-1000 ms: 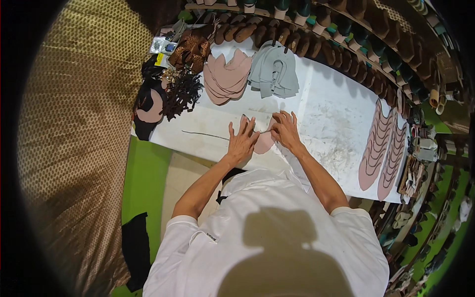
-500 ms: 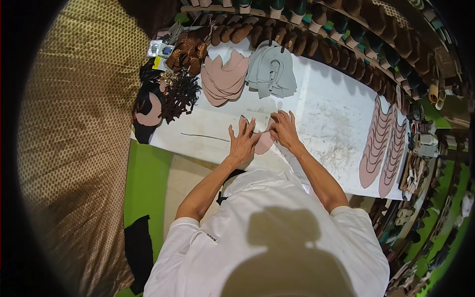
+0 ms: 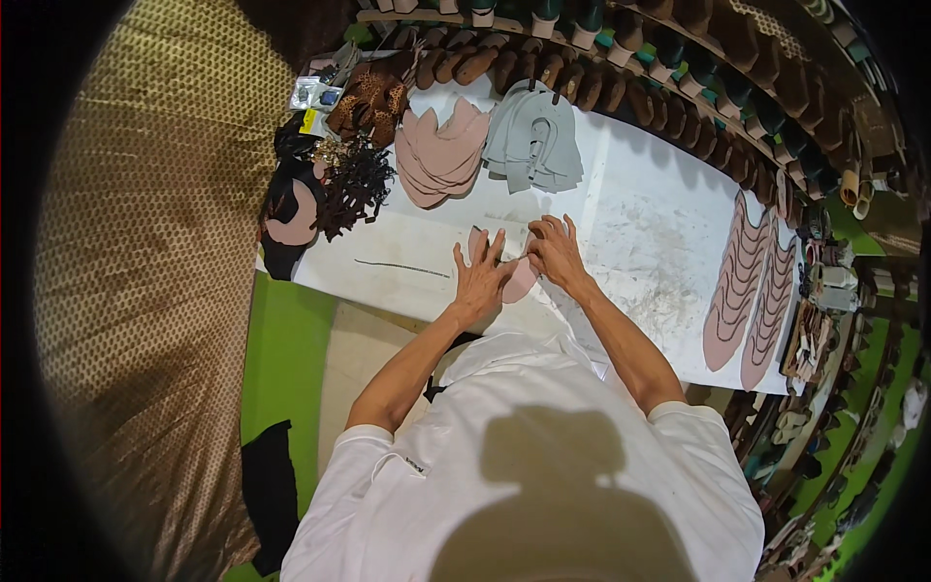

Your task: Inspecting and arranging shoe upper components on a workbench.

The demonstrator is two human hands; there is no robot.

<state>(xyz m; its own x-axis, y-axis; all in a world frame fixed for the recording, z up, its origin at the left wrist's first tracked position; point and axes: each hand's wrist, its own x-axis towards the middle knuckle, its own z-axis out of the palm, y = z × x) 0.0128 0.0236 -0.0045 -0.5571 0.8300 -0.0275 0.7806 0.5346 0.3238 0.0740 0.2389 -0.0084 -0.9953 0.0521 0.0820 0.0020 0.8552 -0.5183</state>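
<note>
A pink U-shaped shoe upper piece (image 3: 520, 282) lies at the table's near edge, its rounded end toward me. Spread over its left arm, my left hand (image 3: 479, 278) has fingers stretched and its thumb on the piece. My right hand (image 3: 557, 254) bends over the right arm, thumb and fingertips closed at the edge; the exact grip is partly hidden. A thin dark strip (image 3: 402, 268) lies left of my left hand. Beyond the hands are a stack of pink upper pieces (image 3: 441, 155) and a pile of grey cut pieces (image 3: 531, 141).
Two rows of overlapping pink uppers (image 3: 729, 301) lie on the white table (image 3: 630, 223) at the right. Dark straps (image 3: 354, 189) and brown patterned pieces (image 3: 369, 105) are heaped at the far left. Racks of shoe forms (image 3: 669, 114) curve along the back. A gold patterned curtain (image 3: 165, 272) hangs left.
My left hand has shifted very slightly right over the pink piece. My right hand stays at its right edge, nearly still.
</note>
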